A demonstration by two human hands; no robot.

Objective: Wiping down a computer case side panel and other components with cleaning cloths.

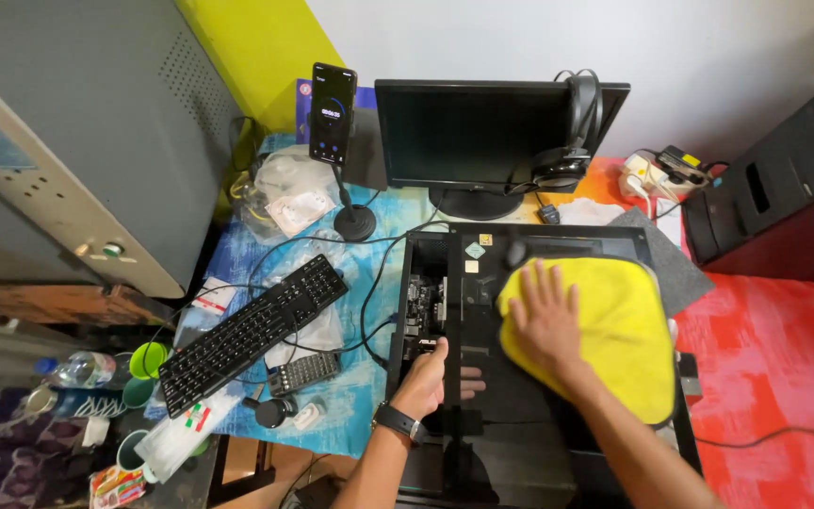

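Note:
A black computer case (482,415) lies on its side on the desk, its dark glossy panel facing up. My right hand (544,316) presses flat, fingers spread, on a yellow cloth (628,330) spread over the panel's right part. My left hand (429,377), with a black watch on the wrist, grips the case's left edge beside the exposed motherboard (423,302).
A black keyboard (252,330) lies to the left amid cables, with a small calculator (301,371) below it. A phone on a stand (333,113), a monitor (482,132) with headphones (572,141) and a power strip (657,174) sit behind. Cups and bottles crowd the lower left.

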